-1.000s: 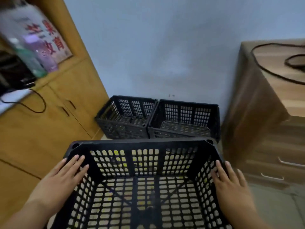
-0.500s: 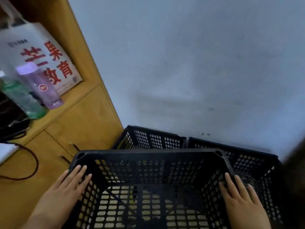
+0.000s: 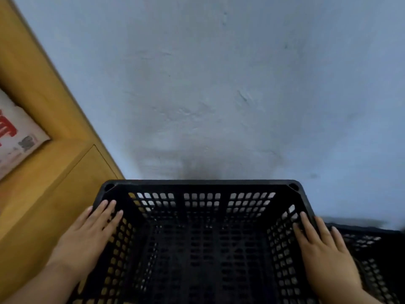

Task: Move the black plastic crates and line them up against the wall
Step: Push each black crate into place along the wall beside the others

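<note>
Flattened palms clamp the black perforated plastic crate [image 3: 201, 238] from both sides. The fingers are straight and spread a little, not hooked over the rim, and the thumbs are out of sight.

Filling the whole upper frame is the pale blue-grey plastered wall [image 3: 219, 84], straight ahead of the grip. The crate takes up the lower centre, mouth up and with nothing in it. Its far rim runs level across the frame, parallel to the wall, and throws a dark shadow on the plaster just above it. Whether rim and wall touch I cannot tell. Its near end is cut off by the bottom edge, so its long axis is not sure either.

Down the left side runs the yellow wooden cabinet [image 3: 54, 194], close beside the crate's left wall. At lower right a second black plastic crate [image 3: 368, 244] sits lower, its back edge along the wall and just beside the carried one. The coming move seems to turn on lowering the crate squarely between these two, but the floor beneath is hidden.

Neither hand is nearer the wall. The left hand [image 3: 87, 240] lies on the left rim with its fingertips pointing forward, and the right hand [image 3: 322, 249] mirrors it on the right. A white paper bag with red print [image 3: 15, 137] rests on the cabinet at far left.
</note>
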Demonstrator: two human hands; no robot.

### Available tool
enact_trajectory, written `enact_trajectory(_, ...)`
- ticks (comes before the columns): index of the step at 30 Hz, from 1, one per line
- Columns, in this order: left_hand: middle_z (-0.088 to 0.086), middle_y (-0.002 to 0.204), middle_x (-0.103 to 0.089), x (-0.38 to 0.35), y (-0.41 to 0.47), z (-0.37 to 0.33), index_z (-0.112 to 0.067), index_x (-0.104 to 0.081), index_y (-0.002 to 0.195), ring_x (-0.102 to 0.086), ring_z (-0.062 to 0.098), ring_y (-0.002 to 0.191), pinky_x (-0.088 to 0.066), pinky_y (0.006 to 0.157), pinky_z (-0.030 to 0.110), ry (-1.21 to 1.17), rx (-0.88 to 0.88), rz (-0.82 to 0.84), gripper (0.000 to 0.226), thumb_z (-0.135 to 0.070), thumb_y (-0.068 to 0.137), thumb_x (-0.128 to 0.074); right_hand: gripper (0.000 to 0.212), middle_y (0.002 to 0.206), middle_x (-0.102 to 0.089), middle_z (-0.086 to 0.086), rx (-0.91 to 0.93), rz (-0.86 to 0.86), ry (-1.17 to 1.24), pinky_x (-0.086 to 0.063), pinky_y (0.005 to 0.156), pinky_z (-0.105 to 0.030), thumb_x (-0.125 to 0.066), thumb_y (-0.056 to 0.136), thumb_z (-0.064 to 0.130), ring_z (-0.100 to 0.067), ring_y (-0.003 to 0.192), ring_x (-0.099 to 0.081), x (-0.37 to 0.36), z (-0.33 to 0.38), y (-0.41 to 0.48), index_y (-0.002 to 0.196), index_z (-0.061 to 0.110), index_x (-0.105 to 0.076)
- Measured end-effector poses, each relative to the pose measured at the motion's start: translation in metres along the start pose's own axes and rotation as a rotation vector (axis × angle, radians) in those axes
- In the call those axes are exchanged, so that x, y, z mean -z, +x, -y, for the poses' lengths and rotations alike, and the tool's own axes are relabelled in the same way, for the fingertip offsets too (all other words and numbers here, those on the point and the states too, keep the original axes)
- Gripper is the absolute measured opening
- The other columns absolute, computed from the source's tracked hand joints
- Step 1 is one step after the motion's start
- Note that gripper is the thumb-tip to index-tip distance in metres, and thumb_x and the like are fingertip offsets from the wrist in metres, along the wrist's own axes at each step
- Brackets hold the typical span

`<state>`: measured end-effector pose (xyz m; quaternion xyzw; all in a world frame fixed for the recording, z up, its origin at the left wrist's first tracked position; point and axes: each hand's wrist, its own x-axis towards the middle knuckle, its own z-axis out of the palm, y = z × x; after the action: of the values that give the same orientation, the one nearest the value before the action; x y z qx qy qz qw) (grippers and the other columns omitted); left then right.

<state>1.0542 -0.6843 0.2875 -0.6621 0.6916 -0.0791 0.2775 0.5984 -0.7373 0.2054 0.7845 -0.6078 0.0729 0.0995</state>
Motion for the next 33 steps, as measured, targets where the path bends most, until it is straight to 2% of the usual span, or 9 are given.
enact_trajectory(2,0.01,0.14,0.04,-0.011,0.035,0.016,-0.02,0.035,0.13,0.037,0.023,0.129,0.045,0.078,0.032,-0.013,-0.036,-0.021,0.084,-0.006,0.089,-0.037,0.063,0.127,-0.061,-0.013,-0.045,0.047,-0.027,0.012,0.115,-0.033,-0.068,0.044,0.004,-0.016,0.145,0.019,-0.01,0.013,0.015,0.107,0.007,-0.071)
enact_trajectory(5,0.013,0.144,0.032,-0.029,0.078,0.038,-0.018,0.024,0.137,0.026,0.023,0.135,0.041,0.087,0.03,-0.088,-0.116,-0.162,0.091,-0.004,0.084,-0.049,0.081,0.148,-0.037,-0.007,-0.102,0.111,-0.115,0.026,0.109,-0.032,-0.064,0.054,0.005,-0.014,0.136,0.038,-0.019,0.032,0.028,0.134,0.012,-0.049)
enact_trajectory(8,0.022,0.144,-0.032,-0.045,0.112,0.056,-0.009,-0.04,0.136,-0.03,0.03,0.134,0.01,0.112,0.032,-0.076,-0.183,-0.23,0.11,0.003,0.035,-0.083,0.068,0.134,-0.056,-0.013,-0.172,0.09,-0.085,0.013,0.115,-0.032,-0.054,0.051,0.003,-0.016,0.145,0.019,-0.032,0.046,0.04,0.118,0.005,-0.064)
enact_trajectory(10,0.023,0.134,-0.048,-0.061,0.132,0.063,-0.003,-0.052,0.126,-0.04,0.031,0.13,0.002,0.114,0.032,-0.112,-0.232,-0.256,0.111,0.005,0.02,-0.083,0.063,0.132,-0.057,-0.013,-0.184,0.052,-0.116,0.011,0.116,-0.032,-0.05,0.053,0.004,-0.016,0.145,0.016,-0.04,0.053,0.045,0.114,0.004,-0.066)
enact_trajectory(16,0.023,0.135,-0.047,-0.072,0.157,0.071,-0.003,-0.05,0.128,-0.022,0.027,0.135,0.005,0.115,0.032,-0.151,-0.245,-0.238,0.11,0.007,0.023,-0.082,0.064,0.141,-0.046,-0.009,-0.198,0.054,-0.166,0.012,0.116,-0.033,-0.061,0.052,0.003,-0.017,0.145,0.016,-0.044,0.065,0.058,0.115,0.004,-0.066)
enact_trajectory(18,0.023,0.136,-0.046,-0.078,0.159,0.072,-0.004,-0.049,0.129,0.0,0.024,0.144,0.008,0.116,0.032,-0.173,-0.244,-0.241,0.112,0.008,0.022,-0.081,0.063,0.155,-0.023,-0.006,-0.194,0.02,-0.184,0.012,0.116,-0.034,-0.054,0.055,0.003,-0.017,0.145,0.017,-0.046,0.067,0.057,0.117,0.004,-0.064)
enact_trajectory(21,0.023,0.136,-0.046,-0.086,0.16,0.072,-0.005,-0.044,0.13,0.012,0.019,0.144,0.008,0.116,0.033,-0.218,-0.257,-0.245,0.115,0.012,0.022,-0.079,0.078,0.159,0.009,0.004,-0.208,0.04,-0.187,0.011,0.116,-0.035,-0.069,0.041,-0.003,-0.017,0.145,0.016,-0.046,0.068,0.061,0.118,0.004,-0.064)
enact_trajectory(30,0.02,0.137,-0.046,-0.093,0.165,0.07,-0.009,-0.041,0.132,0.013,0.018,0.144,0.013,0.115,0.034,-0.21,-0.246,-0.248,0.117,0.008,0.022,-0.078,0.092,0.159,0.012,0.002,-0.271,0.11,-0.171,0.011,0.115,-0.04,-0.075,0.035,-0.008,-0.023,0.146,0.015,-0.047,0.069,0.059,0.124,0.007,-0.059)
enact_trajectory(33,0.022,0.136,-0.046,-0.088,0.165,0.066,-0.005,-0.047,0.129,0.007,0.02,0.145,0.013,0.116,0.035,-0.173,-0.241,-0.251,0.112,0.001,0.021,-0.079,0.092,0.158,-0.009,-0.004,-0.273,0.1,-0.141,0.01,0.116,-0.041,-0.075,0.033,-0.006,-0.022,0.146,0.014,-0.043,0.07,0.061,0.123,0.007,-0.06)
